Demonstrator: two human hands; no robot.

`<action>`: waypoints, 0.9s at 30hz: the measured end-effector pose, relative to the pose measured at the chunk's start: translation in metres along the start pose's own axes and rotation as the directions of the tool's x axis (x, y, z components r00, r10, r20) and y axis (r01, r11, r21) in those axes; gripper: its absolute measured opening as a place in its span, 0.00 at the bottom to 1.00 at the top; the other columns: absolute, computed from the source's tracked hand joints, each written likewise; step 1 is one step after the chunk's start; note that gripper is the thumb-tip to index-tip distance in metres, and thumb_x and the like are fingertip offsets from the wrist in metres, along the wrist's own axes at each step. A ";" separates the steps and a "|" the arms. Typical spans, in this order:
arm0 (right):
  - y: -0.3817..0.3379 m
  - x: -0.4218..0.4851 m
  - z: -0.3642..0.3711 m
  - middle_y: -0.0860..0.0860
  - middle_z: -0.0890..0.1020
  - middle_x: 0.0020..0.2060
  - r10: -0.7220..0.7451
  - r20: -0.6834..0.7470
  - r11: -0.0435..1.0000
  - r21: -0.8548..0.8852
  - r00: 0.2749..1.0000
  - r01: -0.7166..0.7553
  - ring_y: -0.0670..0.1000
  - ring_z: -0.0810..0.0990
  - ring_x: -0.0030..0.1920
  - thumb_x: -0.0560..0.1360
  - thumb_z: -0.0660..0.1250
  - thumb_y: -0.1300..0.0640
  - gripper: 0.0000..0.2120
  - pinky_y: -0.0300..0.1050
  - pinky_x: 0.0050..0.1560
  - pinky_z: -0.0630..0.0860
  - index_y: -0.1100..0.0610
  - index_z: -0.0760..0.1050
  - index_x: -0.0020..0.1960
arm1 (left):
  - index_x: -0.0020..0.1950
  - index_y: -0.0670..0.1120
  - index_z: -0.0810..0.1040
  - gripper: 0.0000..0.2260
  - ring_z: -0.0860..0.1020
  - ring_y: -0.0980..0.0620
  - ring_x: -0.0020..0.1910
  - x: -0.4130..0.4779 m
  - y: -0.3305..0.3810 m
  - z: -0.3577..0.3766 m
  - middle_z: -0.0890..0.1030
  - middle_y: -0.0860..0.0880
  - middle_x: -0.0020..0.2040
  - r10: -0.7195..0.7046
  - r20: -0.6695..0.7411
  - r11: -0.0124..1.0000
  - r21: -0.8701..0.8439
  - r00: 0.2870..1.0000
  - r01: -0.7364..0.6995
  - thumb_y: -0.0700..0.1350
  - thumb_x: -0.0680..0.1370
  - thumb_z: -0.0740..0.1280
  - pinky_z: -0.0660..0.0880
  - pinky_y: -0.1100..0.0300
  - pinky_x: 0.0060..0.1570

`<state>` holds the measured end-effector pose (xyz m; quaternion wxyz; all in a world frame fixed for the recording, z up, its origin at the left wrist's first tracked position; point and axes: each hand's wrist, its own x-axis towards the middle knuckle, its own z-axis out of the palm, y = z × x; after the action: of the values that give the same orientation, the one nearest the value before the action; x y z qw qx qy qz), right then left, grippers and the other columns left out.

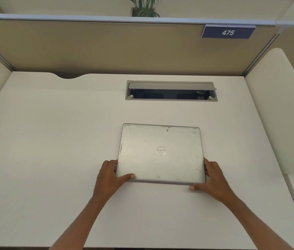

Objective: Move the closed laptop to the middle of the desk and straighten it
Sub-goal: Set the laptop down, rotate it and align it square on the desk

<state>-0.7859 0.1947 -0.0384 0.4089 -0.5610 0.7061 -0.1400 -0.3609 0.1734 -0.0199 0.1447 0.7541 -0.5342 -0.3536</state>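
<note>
A closed silver laptop (160,152) with a round logo and a scuffed lid lies flat on the white desk (52,141), near the middle and almost square to the desk's edges. My left hand (110,177) grips its near left corner, thumb on the lid and fingers along the left edge. My right hand (213,179) holds the near right corner, with fingers on the right edge and the thumb by the front edge.
A grey cable box (171,91) with its lid tilted open is set into the desk behind the laptop. A tan partition (106,47) with a blue sign reading 475 (228,32) closes the back. White side panels (272,112) flank the desk.
</note>
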 end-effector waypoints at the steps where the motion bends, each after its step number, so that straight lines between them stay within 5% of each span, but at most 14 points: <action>1: 0.001 -0.001 0.001 0.37 0.69 0.58 -0.008 -0.005 1.000 -0.029 1.000 0.008 0.46 0.73 0.65 0.49 0.88 0.36 0.64 0.44 0.67 0.74 0.38 0.63 0.81 | 0.58 0.52 0.77 0.33 0.76 0.59 0.48 0.000 -0.001 0.001 0.74 0.57 0.51 0.007 -0.008 1.000 0.020 1.000 -0.007 0.66 0.61 0.85 0.72 0.62 0.42; 6: 0.002 -0.001 0.003 0.38 0.70 0.58 -0.051 -0.028 0.998 -0.037 0.998 0.050 0.48 0.74 0.65 0.51 0.88 0.37 0.63 0.50 0.69 0.77 0.42 0.63 0.82 | 0.56 0.54 0.76 0.36 0.78 0.57 0.50 -0.001 -0.012 0.003 0.75 0.59 0.52 0.030 0.020 0.999 -0.024 0.999 -0.029 0.62 0.54 0.87 0.77 0.59 0.46; 10: 0.001 -0.002 -0.001 0.31 0.69 0.56 -0.097 -0.056 0.995 0.020 0.994 0.098 0.35 0.73 0.64 0.51 0.89 0.38 0.60 0.32 0.63 0.72 0.23 0.59 0.74 | 0.58 0.55 0.78 0.36 0.78 0.60 0.52 -0.004 -0.021 0.007 0.76 0.61 0.53 0.057 0.019 0.997 -0.047 0.998 -0.056 0.57 0.55 0.88 0.74 0.63 0.45; 13: -0.001 -0.002 -0.003 0.30 0.69 0.55 -0.086 -0.076 0.996 0.031 0.993 0.088 0.33 0.73 0.61 0.51 0.89 0.38 0.59 0.28 0.56 0.71 0.14 0.56 0.69 | 0.59 0.56 0.78 0.35 0.78 0.62 0.51 -0.005 -0.022 0.009 0.76 0.61 0.52 0.065 -0.006 0.996 -0.060 0.998 -0.065 0.58 0.56 0.88 0.74 0.64 0.45; 20: 0.006 0.002 -0.003 0.34 0.70 0.52 -0.084 -0.101 0.995 0.053 0.991 0.089 0.36 0.75 0.57 0.50 0.90 0.39 0.59 0.21 0.52 0.69 0.15 0.58 0.70 | 0.59 0.57 0.79 0.35 0.78 0.61 0.49 -0.015 -0.022 0.017 0.77 0.61 0.52 0.050 -0.084 0.993 -0.099 0.995 -0.059 0.58 0.57 0.88 0.75 0.62 0.43; 27: 0.003 0.002 -0.006 0.40 0.73 0.54 -0.073 -0.107 0.997 0.016 0.992 0.075 0.39 0.76 0.55 0.49 0.89 0.39 0.59 0.25 0.50 0.72 0.18 0.61 0.72 | 0.59 0.55 0.80 0.34 0.79 0.59 0.49 -0.016 -0.023 0.017 0.78 0.60 0.52 0.051 -0.101 0.992 -0.110 0.994 -0.063 0.57 0.57 0.88 0.79 0.58 0.45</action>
<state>-0.7922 0.1922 -0.0378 0.3708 -0.5743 0.7043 -0.1916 -0.3593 0.1995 -0.0394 0.2232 0.7455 -0.5269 -0.3418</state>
